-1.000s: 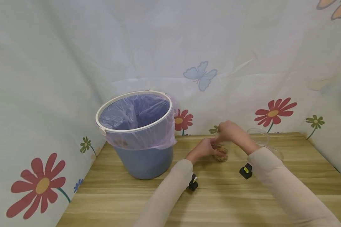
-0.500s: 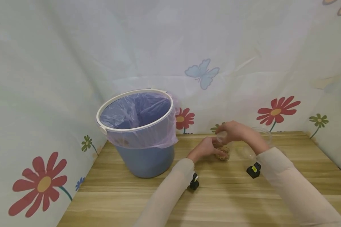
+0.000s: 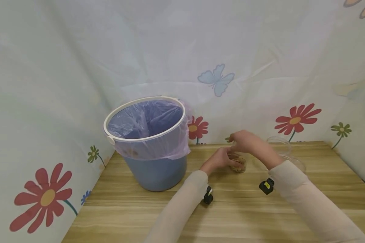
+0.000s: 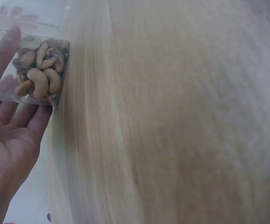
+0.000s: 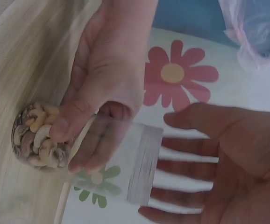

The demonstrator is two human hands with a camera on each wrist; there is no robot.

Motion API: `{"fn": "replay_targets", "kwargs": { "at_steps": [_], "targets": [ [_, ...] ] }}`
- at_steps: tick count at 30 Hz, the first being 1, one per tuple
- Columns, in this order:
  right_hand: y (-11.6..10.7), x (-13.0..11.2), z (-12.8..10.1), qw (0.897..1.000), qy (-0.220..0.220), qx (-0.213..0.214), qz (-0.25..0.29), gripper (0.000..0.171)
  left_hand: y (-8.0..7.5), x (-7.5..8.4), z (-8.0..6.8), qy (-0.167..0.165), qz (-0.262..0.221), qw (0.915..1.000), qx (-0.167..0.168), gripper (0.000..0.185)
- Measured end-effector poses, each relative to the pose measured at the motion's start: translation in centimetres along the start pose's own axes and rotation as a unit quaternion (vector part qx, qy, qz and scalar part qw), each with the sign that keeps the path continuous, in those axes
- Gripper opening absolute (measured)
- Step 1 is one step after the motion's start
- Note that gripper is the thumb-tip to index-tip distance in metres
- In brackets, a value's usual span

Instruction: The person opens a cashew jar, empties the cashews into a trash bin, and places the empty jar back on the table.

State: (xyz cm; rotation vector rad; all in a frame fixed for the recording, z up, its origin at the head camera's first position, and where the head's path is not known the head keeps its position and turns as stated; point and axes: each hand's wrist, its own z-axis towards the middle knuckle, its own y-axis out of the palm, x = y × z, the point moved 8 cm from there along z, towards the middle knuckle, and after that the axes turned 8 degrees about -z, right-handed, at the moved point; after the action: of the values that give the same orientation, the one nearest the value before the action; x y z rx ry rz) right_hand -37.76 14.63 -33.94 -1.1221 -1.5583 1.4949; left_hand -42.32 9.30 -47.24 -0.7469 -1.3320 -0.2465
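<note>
Gripping a clear jar of nuts (image 3: 238,162) at centre frame, the left hand (image 3: 219,160) curls thumb and fingers round its side as it stands on the bench (image 3: 237,206). The right hand (image 3: 244,141) hovers released above the jar's mouth, fingers spread. Half a second ago the right hand held a clear lid there; now the lid is gone from it.

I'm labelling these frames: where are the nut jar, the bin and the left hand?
nut jar (image 5: 102,154): right wrist view, clear side wall.
bin (image 3: 153,173): head view, blue outer wall.
left hand (image 4: 6,140): left wrist view, palm.
</note>
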Motion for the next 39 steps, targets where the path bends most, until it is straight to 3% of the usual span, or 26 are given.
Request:
{"fn": "replay_targets", "kwargs": {
  "at_steps": [5, 10, 15, 21, 25, 34, 39],
  "targets": [
    [0.39, 0.45, 0.16, 0.998, 0.066, 0.001, -0.002, 0.029, 0.03, -0.35, -0.10, -0.009, -0.011, 0.9999, 0.007, 0.060],
    [0.34, 0.81, 0.05, 0.997, 0.078, 0.027, -0.007, 0.037, 0.15, -0.44, -0.07, -0.007, -0.015, 0.9998, 0.008, 0.062],
    [0.16, 0.97, 0.24, 0.998, 0.048, 0.029, -0.009, 0.047, 0.05, -0.38, -0.07, -0.003, -0.011, 0.9999, 0.007, 0.063],
    [-0.06, 0.89, 0.13, 0.998, -0.046, 0.032, -0.023, 0.028, -0.09, -0.20, -0.08, -0.002, -0.011, 0.9999, 0.006, 0.059],
    [0.04, 0.83, -0.34, 0.995, -0.094, 0.029, -0.033, 0.032, -0.12, -0.15, 0.03, -0.003, -0.003, 1.0000, 0.005, 0.050],
    [0.59, 0.35, -0.50, 0.995, -0.083, 0.030, -0.046, 0.032, 0.06, -0.10, -0.12, -0.016, -0.024, 0.9996, 0.002, 0.050],
    [0.44, 0.36, -0.29, 0.997, -0.026, 0.052, -0.052, 0.039, 0.15, 0.04, -0.22, -0.014, -0.038, 0.9992, 0.003, 0.057]
  ]
}}
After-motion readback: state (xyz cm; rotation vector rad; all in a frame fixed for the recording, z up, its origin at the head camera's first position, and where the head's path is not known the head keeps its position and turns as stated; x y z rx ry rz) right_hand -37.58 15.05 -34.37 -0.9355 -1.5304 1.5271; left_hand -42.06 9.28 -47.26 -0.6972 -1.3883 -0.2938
